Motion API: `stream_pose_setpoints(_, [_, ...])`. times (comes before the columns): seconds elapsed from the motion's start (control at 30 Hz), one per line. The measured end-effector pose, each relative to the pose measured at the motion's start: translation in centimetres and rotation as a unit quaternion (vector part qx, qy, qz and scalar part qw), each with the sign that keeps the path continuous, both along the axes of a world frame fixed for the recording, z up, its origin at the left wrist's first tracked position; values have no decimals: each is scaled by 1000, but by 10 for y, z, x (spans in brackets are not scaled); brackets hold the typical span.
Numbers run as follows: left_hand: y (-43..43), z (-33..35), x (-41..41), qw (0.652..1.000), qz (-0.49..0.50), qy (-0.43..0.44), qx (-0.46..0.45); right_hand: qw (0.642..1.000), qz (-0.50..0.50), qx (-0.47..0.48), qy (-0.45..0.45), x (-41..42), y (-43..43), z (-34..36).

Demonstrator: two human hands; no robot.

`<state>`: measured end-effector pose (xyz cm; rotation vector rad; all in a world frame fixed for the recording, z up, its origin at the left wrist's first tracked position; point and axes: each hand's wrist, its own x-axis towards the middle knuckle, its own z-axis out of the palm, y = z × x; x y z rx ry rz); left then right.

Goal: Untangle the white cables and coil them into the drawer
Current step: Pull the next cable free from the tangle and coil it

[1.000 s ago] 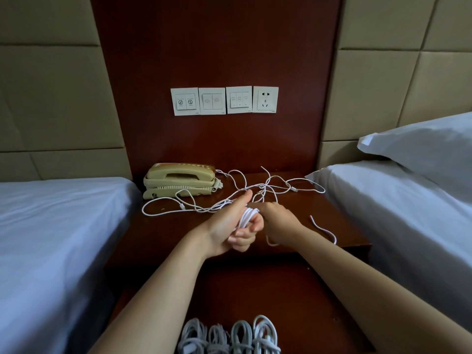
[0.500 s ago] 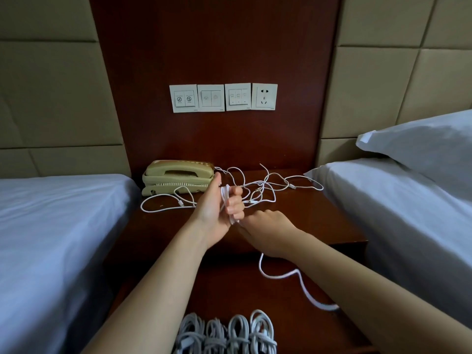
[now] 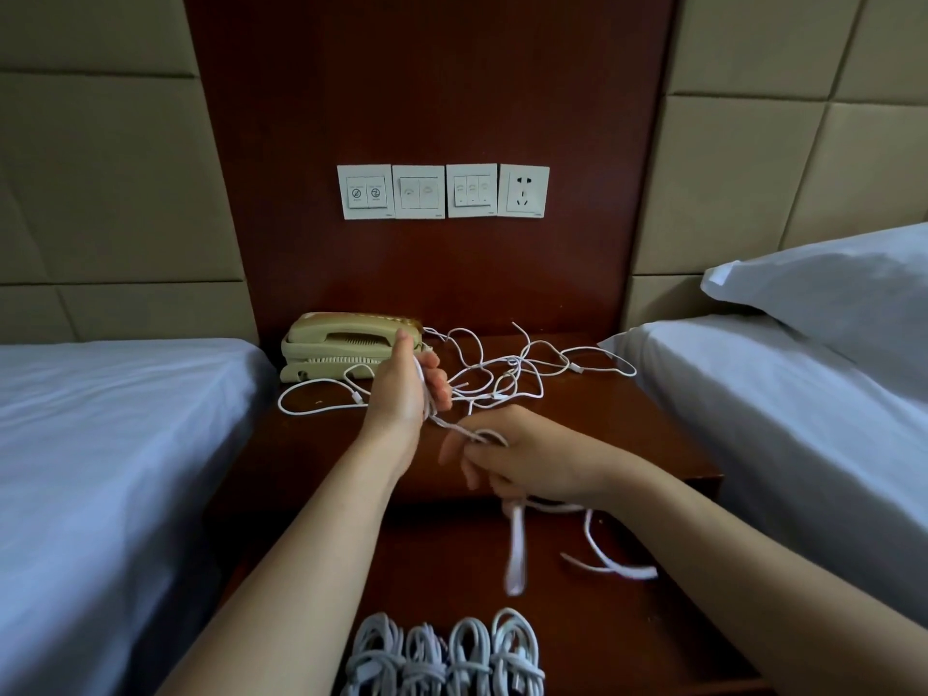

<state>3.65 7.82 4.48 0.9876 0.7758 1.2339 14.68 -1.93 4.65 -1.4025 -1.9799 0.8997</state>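
A tangle of white cables (image 3: 507,376) lies on the dark wooden nightstand (image 3: 627,434). My left hand (image 3: 409,389) is raised upright over the nightstand and grips loops of one white cable wound around its fingers. That cable runs down to my right hand (image 3: 522,457), which pinches it just below and to the right. The cable's blurred free end (image 3: 514,550) hangs from my right hand over the open drawer (image 3: 452,560). Several coiled white cables (image 3: 447,655) sit side by side at the drawer's near end.
A beige telephone (image 3: 341,344) stands at the back left of the nightstand, behind my left hand. Beds with pale sheets flank it, left (image 3: 100,444) and right (image 3: 783,419), with a pillow (image 3: 828,288) on the right. Wall switches and a socket (image 3: 442,191) are above.
My left hand rose and turned upright with the wound cable. My right hand moved down and toward me, drawing the cable's loose end off the nightstand over the drawer.
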Motion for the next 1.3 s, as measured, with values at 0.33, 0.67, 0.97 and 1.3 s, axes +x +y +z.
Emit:
stream_pose_setpoints(0.33, [-10, -8, 8, 975, -12, 211, 62, 990, -23, 122, -73, 9, 5, 19])
stream_pose_setpoints(0.67, [-8, -14, 9, 957, -70, 271, 75, 951, -106, 255, -141, 13, 3, 26])
stream_pose_setpoints(0.97, [-31, -2, 7, 915, -224, 329, 58, 911, -200, 346, -100, 23, 15, 29])
stream_pose_setpoints(1.3, [-48, 5, 5, 882, -364, 292, 68, 929, -265, 254, -39, 49, 41, 18])
